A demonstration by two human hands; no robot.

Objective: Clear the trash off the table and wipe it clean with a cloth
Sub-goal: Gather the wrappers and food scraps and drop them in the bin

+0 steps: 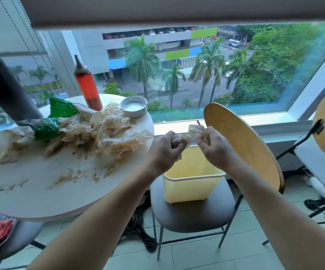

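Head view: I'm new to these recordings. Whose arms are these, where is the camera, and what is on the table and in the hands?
There is no robot. A person wears one camera on the head, looking down at their own bare arms. The left hand and right hand grip a crumpled paper wad above a yellow bin standing on a chair. The round table to the left is smeared and holds more crumpled paper, a green wrapper, a red sauce bottle and a white ashtray.
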